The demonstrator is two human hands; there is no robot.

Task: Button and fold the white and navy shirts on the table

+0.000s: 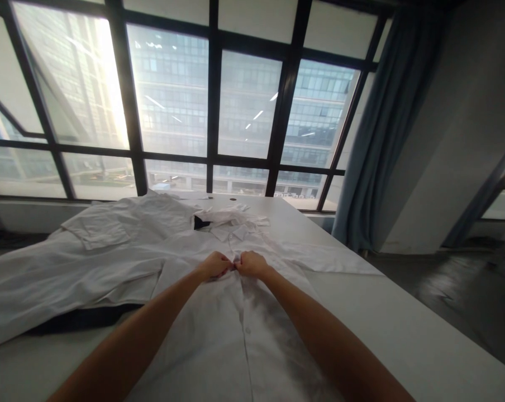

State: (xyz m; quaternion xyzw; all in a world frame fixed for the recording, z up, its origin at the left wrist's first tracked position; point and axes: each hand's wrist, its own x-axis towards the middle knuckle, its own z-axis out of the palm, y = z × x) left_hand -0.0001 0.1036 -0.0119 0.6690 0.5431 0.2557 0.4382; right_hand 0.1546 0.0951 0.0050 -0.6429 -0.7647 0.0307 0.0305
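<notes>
A white button-up shirt (210,340) lies face up on the white table, its collar toward the window and its hem toward me. My left hand (214,264) pinches the front placket below the collar from the left side. Close against it, my right hand (251,263) grips the placket edge from the right. The fingertips of both hands meet at the front opening, and what sits exactly between them is too small to make out. Lower down the placket a small button (247,330) shows. One sleeve (340,260) stretches out to the right.
More white garments (110,229) are heaped on the left of the table (403,312), with a dark piece (85,317) under them. Beyond the collar lies a crumpled white cloth (231,214) with a black patch. Windows (172,95) and a blue curtain (386,128) stand behind.
</notes>
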